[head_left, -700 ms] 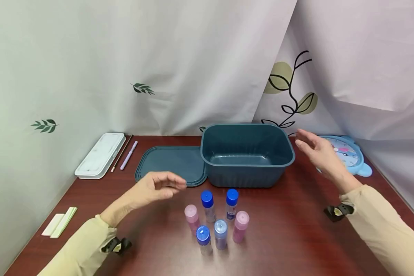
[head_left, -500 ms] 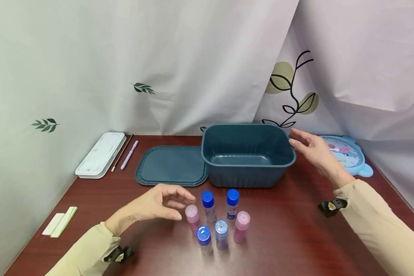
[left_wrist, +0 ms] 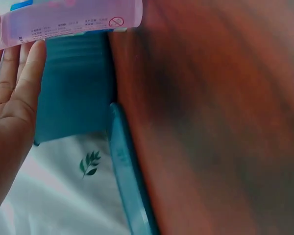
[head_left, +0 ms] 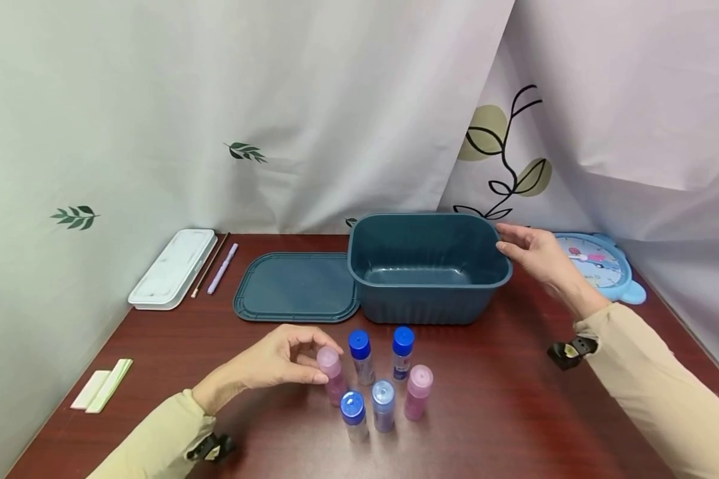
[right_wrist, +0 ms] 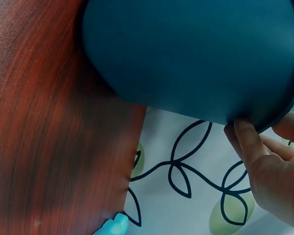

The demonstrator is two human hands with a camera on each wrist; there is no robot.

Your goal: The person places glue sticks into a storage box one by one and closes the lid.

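Observation:
In the head view my left hand (head_left: pixel 278 359) pinches a pink glue stick (head_left: pixel 333 379) between thumb and fingers. The stick stands upright or nearly so; whether its base touches the table cannot be told. Printed text shows along the pink glue stick (left_wrist: pixel 73 22) in the left wrist view. Beside it stand several more glue sticks: blue-capped, light blue (head_left: pixel 383 406) and pink (head_left: pixel 418 392). My right hand (head_left: pixel 539 256) holds the right rim of a dark teal storage box (head_left: pixel 428 306). In the right wrist view fingertips touch the box's outer wall (right_wrist: pixel 186 54), with the thumb at its rim.
A flat teal lid (head_left: pixel 299 286) lies left of the box. At the left are a white case (head_left: pixel 174 269), a thin brush, a purple pen (head_left: pixel 223 268) and pale strips (head_left: pixel 102 386). A blue clock (head_left: pixel 599 266) lies behind my right hand. Curtains hang behind the table.
My left hand has moved down and right and taken hold of the pink glue stick, which has shifted slightly. My right hand has moved left onto the box's rim.

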